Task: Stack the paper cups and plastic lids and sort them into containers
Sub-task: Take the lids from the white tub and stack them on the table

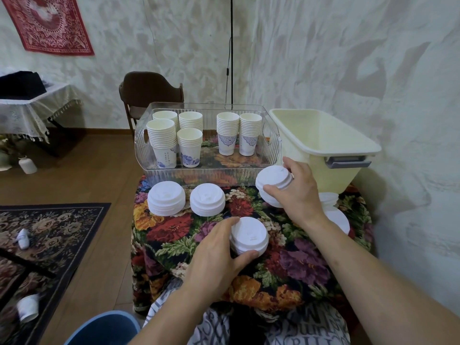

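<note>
Gripping one lid stack point(249, 236) in the left hand point(219, 255) and another point(273, 185) in the right hand point(296, 190), just beside the cream tub point(348, 148), lids could be spilled if either stack is tipped.

- I see white lid stacks point(166, 198) of thin matt plastic with moulded ridges.
- The white paper cups point(226, 133) look matt, some printed blue.
- The clear ribbed plastic tray point(211, 171) is glossy.
- The cream plastic tub point(323, 145) is smooth, faintly shiny.
- The desk's floral woven cloth point(298, 265) looks coarse.
</note>
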